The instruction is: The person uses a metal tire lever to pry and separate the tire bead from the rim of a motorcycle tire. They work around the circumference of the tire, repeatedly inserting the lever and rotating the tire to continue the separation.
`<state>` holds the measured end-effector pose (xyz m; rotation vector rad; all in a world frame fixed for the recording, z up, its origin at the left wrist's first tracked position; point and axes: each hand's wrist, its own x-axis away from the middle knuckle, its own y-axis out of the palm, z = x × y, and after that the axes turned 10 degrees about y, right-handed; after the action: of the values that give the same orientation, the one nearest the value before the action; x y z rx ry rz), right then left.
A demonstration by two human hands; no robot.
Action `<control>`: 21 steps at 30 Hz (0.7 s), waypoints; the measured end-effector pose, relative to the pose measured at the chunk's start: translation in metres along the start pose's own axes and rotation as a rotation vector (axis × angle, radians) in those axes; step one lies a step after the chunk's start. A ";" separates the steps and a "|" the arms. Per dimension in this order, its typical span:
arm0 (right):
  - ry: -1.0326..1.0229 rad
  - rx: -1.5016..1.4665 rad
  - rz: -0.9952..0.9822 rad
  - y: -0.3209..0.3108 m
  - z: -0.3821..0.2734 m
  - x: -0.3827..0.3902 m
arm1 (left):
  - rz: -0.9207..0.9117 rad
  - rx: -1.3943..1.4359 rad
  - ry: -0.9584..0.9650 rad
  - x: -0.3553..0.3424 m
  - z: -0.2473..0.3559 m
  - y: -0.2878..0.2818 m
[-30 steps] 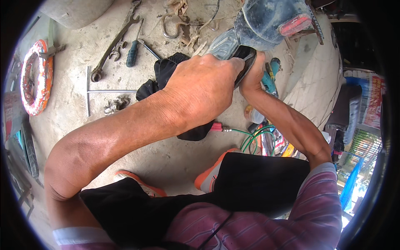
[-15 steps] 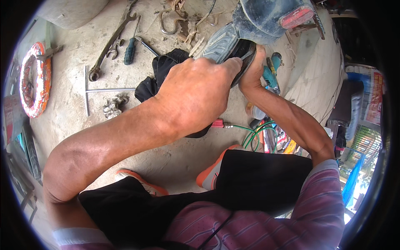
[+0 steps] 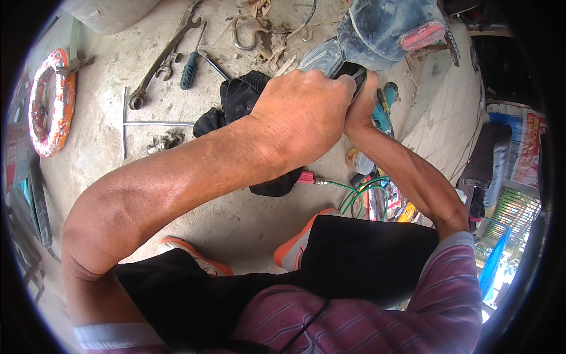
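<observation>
Two hands [image 3: 303, 118] gripping blk curved piece [image 3: 354, 72], piece btwn L hand [image 3: 309, 109] & R hand [image 3: 361, 109], L fingertips hidden

The curved, ridged piece [image 3: 321, 56], dusty grey with a black edge [image 3: 354, 69], slants just beside the near left of that scuffed blue-grey shell [image 3: 374, 35], partly hidden.

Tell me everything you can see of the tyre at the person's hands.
Only part of the tyre shows, near the top of the view, right of centre. Its outer face is dusty grey, grooved and rubbery-looking; a black part faces the person. Its upper end runs up to a scuffed grey-blue mudguard. The left hand grips it and hides much of it; the right hand touches its black part, fingers mostly hidden.
</observation>
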<state>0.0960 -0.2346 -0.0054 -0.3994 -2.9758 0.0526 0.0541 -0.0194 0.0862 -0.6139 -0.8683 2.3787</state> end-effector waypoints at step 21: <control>-0.199 0.206 -0.067 0.003 0.001 0.005 | -0.007 -0.042 0.051 -0.011 0.013 -0.009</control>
<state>0.0919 -0.2307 -0.0061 -0.2844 -3.1323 0.4118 0.0581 -0.0259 0.1042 -0.6838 -0.8984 2.3340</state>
